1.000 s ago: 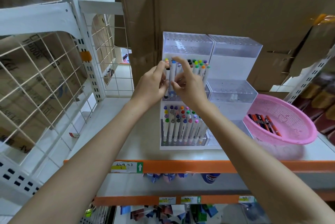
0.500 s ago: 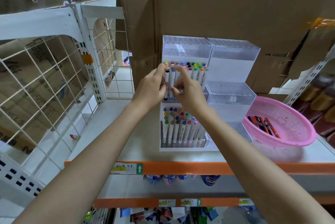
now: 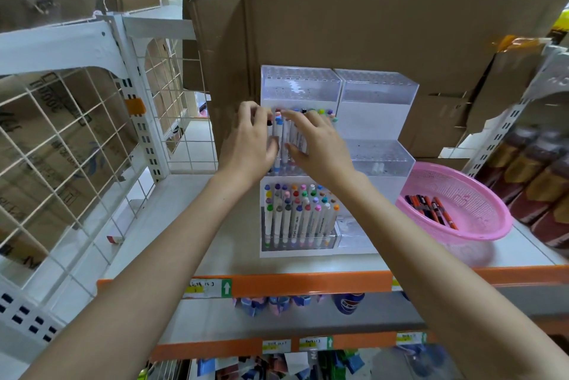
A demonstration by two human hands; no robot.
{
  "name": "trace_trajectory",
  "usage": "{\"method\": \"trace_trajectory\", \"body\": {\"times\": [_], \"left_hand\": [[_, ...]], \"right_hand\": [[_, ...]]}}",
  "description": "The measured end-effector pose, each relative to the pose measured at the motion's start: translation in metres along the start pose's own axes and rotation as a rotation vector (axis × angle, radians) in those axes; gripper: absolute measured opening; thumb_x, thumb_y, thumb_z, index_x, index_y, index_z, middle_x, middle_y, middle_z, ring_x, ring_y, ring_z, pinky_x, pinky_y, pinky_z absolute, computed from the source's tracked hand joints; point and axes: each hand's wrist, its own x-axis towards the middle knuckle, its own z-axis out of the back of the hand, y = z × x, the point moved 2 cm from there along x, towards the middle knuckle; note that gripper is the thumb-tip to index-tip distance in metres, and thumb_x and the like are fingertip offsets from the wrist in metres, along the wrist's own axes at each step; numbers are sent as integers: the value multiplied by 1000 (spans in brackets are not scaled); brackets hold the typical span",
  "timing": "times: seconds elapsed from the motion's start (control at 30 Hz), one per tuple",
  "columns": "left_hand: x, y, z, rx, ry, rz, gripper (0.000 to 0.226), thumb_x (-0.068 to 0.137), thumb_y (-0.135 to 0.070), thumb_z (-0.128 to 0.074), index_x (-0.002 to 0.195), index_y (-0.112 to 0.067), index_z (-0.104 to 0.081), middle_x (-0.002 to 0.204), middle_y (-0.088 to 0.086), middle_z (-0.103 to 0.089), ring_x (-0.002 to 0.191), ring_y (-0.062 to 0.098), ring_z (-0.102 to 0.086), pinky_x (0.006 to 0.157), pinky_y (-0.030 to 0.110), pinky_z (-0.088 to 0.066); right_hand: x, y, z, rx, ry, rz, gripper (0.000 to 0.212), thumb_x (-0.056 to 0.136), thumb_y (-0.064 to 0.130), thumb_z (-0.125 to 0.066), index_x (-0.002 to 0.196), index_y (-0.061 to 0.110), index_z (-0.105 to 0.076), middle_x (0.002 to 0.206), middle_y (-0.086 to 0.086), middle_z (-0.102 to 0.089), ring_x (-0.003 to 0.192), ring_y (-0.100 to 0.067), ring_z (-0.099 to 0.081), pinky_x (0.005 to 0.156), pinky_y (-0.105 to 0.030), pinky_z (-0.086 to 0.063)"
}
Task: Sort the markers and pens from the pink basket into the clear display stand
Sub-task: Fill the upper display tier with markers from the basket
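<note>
A large cardboard box (image 3: 369, 40) backs the white shelf (image 3: 215, 241) with its orange edge, and a wire grid panel (image 3: 61, 148) stands at the left. At centre we see the clear display stand (image 3: 375, 96), stepped in three tiers, and just right of it on the same shelf the pink basket (image 3: 480, 225), tilted toward us. Both hands reach the stand's middle tier, left half. The left hand (image 3: 249, 145) curls round the upright markers (image 3: 284, 136) there, thumb on the barrels and fingers behind. The right hand (image 3: 320, 148) grips the same cluster from the other side, fingers laid over the coloured caps and thumb against the barrels. A full block of lower markers (image 3: 300, 213) fills the bottom tier. A few red and black pens (image 3: 431, 207) lie in the basket.
</note>
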Motion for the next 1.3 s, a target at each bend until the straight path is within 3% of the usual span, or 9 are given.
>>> {"method": "trace_trajectory", "body": {"times": [0.13,0.27,0.43,0.67,0.8,0.97,1.03,1.17,1.3], "left_hand": [[0,-17,-5,97,-22,-70,48,85,-23,-59,129,-12,-46,132,9,-45,121,26,-45,98,41,-38],[-5,-46,-21,214,-15,-178,51,81,-23,-62,129,-11,-50,133,11,-50,124,28,-47,106,45,-33],[-12,-99,-51,221,13,-311,56,77,-23,-70,128,-9,-53,130,12,-55,123,29,-51,106,48,-34],[-9,-181,-102,136,39,-392,52,71,-25,-71,120,-9,-58,114,11,-62,103,30,-60,92,43,-46],[-4,-225,-138,50,84,-406,45,67,-18,-68,110,-9,-60,105,12,-61,94,32,-60,82,41,-49],[1,-274,-190,-49,204,-442,36,66,-10,-60,101,-2,-61,93,16,-59,86,37,-56,73,41,-46],[3,-286,-212,-69,301,-378,35,74,-12,-59,107,-3,-59,100,16,-59,93,37,-56,74,42,-45],[3,-290,-257,13,681,-104,37,90,-20,-50,125,-7,-47,124,16,-51,114,34,-48,86,42,-43],[-1,-282,-290,38,825,-2,30,86,-11,-54,116,-8,-57,115,14,-59,100,29,-57,80,38,-47]], "right_hand": [[-9,-12,11,-60,-20,22,54,84,23,-68,135,18,-51,118,-8,-58,108,-30,-53,82,-40,-47],[-31,-37,21,-61,-21,-3,53,83,22,-67,134,15,-53,127,-10,-56,117,-33,-53,89,-42,-47],[-63,-81,40,-95,6,-100,50,82,21,-70,129,12,-55,128,-13,-57,114,-35,-55,88,-43,-49],[-110,-159,80,-114,35,-195,55,81,18,-69,133,13,-52,126,-8,-57,114,-28,-53,89,-36,-46],[-140,-209,94,-106,74,-251,59,77,14,-69,133,17,-51,127,-6,-56,113,-29,-54,86,-40,-51],[-174,-272,99,-113,147,-330,56,76,14,-67,131,15,-52,127,-6,-57,112,-31,-55,83,-42,-51],[-183,-294,93,-125,209,-369,55,79,17,-65,132,15,-51,126,-8,-57,111,-32,-55,85,-43,-49],[-189,-325,74,-136,482,-495,52,88,21,-58,138,17,-43,126,-10,-53,111,-31,-54,85,-40,-48],[-185,-339,56,-139,739,-577,38,88,21,-59,124,11,-51,117,-14,-58,106,-33,-56,85,-41,-48]]}}
